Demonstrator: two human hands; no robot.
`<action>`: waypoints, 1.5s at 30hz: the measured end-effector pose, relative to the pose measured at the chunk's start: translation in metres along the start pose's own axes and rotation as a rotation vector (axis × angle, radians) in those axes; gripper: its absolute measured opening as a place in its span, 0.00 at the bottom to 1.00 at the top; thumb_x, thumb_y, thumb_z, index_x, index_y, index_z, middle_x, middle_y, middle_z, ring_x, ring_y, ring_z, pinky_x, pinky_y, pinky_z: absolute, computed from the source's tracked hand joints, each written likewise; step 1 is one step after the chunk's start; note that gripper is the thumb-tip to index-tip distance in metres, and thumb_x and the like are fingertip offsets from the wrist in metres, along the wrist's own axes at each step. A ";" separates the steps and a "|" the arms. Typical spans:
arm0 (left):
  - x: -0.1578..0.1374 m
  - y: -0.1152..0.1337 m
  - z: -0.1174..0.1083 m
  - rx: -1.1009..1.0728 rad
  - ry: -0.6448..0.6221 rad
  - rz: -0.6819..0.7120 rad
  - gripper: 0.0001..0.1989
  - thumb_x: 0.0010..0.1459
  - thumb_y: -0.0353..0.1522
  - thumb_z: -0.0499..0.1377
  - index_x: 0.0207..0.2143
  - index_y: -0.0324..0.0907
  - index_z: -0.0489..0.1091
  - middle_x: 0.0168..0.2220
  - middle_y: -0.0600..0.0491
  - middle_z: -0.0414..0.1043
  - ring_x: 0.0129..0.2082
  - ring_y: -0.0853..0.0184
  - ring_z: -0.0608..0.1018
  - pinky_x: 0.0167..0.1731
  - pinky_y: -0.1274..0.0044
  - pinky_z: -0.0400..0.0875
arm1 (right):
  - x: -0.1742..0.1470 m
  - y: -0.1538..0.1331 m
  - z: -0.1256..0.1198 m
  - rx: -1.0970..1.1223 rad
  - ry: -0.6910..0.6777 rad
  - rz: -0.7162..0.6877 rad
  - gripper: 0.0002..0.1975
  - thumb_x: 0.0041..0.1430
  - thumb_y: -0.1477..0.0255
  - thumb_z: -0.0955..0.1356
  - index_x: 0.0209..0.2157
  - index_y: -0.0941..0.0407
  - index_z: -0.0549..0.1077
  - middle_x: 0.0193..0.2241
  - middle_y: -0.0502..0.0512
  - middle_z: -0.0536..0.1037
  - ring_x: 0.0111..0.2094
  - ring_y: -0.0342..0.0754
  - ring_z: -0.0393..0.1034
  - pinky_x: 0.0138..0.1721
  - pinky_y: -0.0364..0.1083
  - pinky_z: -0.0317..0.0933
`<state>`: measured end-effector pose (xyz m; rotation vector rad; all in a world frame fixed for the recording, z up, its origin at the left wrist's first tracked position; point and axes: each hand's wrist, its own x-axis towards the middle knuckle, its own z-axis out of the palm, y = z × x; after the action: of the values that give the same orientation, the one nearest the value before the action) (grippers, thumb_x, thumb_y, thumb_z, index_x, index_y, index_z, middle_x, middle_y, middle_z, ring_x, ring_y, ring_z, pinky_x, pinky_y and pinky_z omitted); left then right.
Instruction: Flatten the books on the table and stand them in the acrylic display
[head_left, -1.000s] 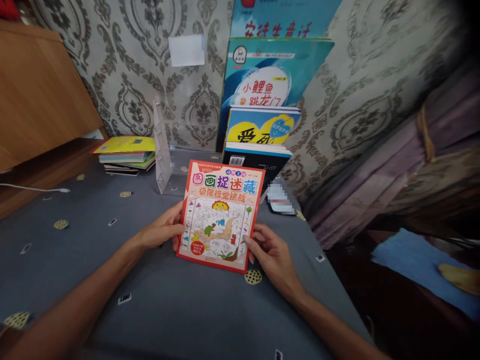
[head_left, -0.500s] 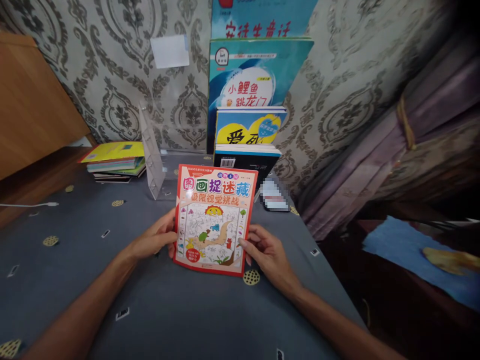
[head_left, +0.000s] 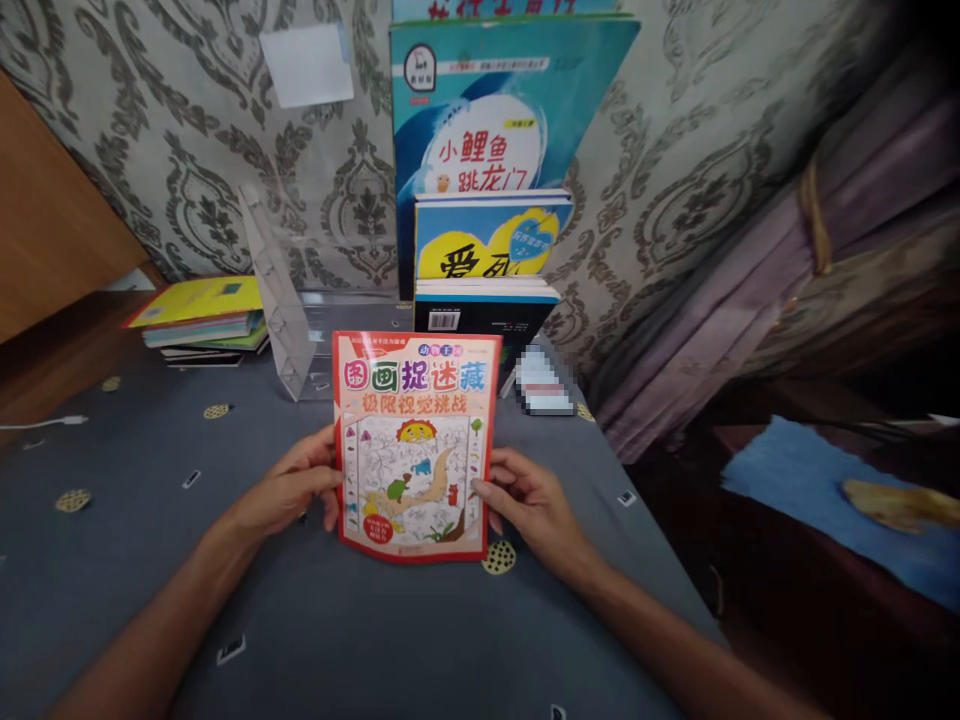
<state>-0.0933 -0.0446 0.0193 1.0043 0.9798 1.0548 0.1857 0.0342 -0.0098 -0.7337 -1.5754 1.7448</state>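
Observation:
Between my two hands is a thin picture book (head_left: 416,450) with a red-bordered cover, coloured Chinese lettering and cartoon animals. It is tilted up with its front towards me. My left hand (head_left: 304,480) grips its left edge, thumb near the cover and the other fingers partly hidden behind. On the right edge, my right hand (head_left: 529,500) pinches it with the thumb on the front. Just behind it, a clear acrylic book stand (head_left: 281,320) holds several upright books, among them a teal one (head_left: 517,110) and a blue and yellow one (head_left: 491,235).
A stack of books (head_left: 202,315) lies at the back left, near a white cable (head_left: 52,423). Right of the stand is a pixelated item (head_left: 546,380). Patterned wallpaper (head_left: 187,130) backs the grey table (head_left: 360,640). A tied curtain (head_left: 720,300) and blue cloth (head_left: 795,510) are at right.
The view has shifted a little, so the stand and wall sit further left and the teal books higher. The picture book stays in both hands, now slightly more upright and square to me.

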 end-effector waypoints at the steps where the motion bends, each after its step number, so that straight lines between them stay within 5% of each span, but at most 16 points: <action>1: 0.000 -0.001 0.001 -0.026 -0.015 -0.003 0.24 0.53 0.28 0.62 0.54 0.41 0.69 0.32 0.53 0.76 0.21 0.72 0.76 0.16 0.84 0.73 | 0.001 0.001 0.000 0.027 -0.020 0.020 0.18 0.58 0.55 0.73 0.41 0.55 0.74 0.26 0.48 0.77 0.19 0.37 0.61 0.19 0.38 0.58; 4: 0.001 -0.004 0.004 -0.066 -0.043 -0.011 0.21 0.51 0.28 0.63 0.50 0.40 0.71 0.29 0.54 0.75 0.22 0.71 0.76 0.17 0.83 0.74 | 0.002 0.005 0.000 0.067 -0.042 0.059 0.20 0.56 0.54 0.73 0.41 0.55 0.74 0.26 0.48 0.77 0.18 0.37 0.60 0.18 0.37 0.56; 7: 0.002 -0.004 0.004 -0.030 -0.011 -0.008 0.28 0.51 0.28 0.62 0.56 0.41 0.68 0.30 0.54 0.75 0.21 0.72 0.75 0.16 0.84 0.72 | 0.002 0.005 -0.002 0.033 0.001 0.041 0.21 0.55 0.53 0.73 0.40 0.55 0.74 0.25 0.48 0.77 0.17 0.36 0.59 0.17 0.38 0.56; 15: -0.002 0.001 0.001 0.175 0.058 0.057 0.33 0.57 0.36 0.64 0.64 0.44 0.60 0.42 0.47 0.77 0.24 0.73 0.74 0.18 0.83 0.71 | 0.000 -0.005 0.002 -0.180 0.108 -0.137 0.19 0.60 0.53 0.70 0.42 0.55 0.76 0.27 0.51 0.79 0.19 0.41 0.65 0.20 0.40 0.62; 21: -0.006 -0.002 0.012 0.305 0.143 0.171 0.32 0.58 0.39 0.65 0.63 0.45 0.60 0.47 0.46 0.76 0.28 0.70 0.75 0.21 0.83 0.68 | -0.008 -0.009 0.003 -0.414 0.183 -0.305 0.16 0.65 0.56 0.66 0.38 0.53 0.78 0.32 0.55 0.83 0.29 0.49 0.76 0.32 0.45 0.73; 27: -0.003 -0.014 0.004 0.400 0.362 0.293 0.32 0.58 0.43 0.62 0.63 0.47 0.61 0.53 0.44 0.74 0.44 0.57 0.77 0.30 0.75 0.74 | 0.002 0.001 -0.004 -0.642 0.262 -0.489 0.15 0.63 0.56 0.68 0.38 0.52 0.80 0.34 0.58 0.84 0.34 0.54 0.79 0.37 0.47 0.75; 33: -0.007 -0.028 -0.009 0.461 0.431 0.333 0.36 0.59 0.45 0.61 0.67 0.48 0.57 0.53 0.44 0.73 0.50 0.53 0.75 0.41 0.68 0.76 | 0.011 0.013 0.002 -0.710 0.255 -0.567 0.17 0.65 0.55 0.65 0.39 0.50 0.79 0.36 0.58 0.84 0.36 0.55 0.80 0.36 0.47 0.76; 39: -0.014 -0.035 -0.020 0.657 0.530 0.330 0.34 0.61 0.44 0.58 0.67 0.44 0.59 0.50 0.44 0.74 0.51 0.53 0.74 0.51 0.65 0.71 | 0.015 -0.012 0.007 -0.836 0.174 -0.648 0.15 0.70 0.62 0.61 0.35 0.52 0.75 0.31 0.56 0.80 0.33 0.51 0.78 0.35 0.45 0.74; 45: -0.023 -0.020 -0.014 0.934 0.536 0.389 0.27 0.64 0.44 0.54 0.63 0.47 0.64 0.46 0.44 0.77 0.46 0.53 0.77 0.50 0.63 0.71 | 0.020 -0.043 0.009 -0.888 0.148 -0.657 0.13 0.69 0.64 0.61 0.34 0.51 0.73 0.31 0.56 0.79 0.32 0.51 0.76 0.32 0.46 0.72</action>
<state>-0.1073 -0.0682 -0.0005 1.7651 1.8580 1.2303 0.1709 0.0463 0.0345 -0.5966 -2.1548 0.4751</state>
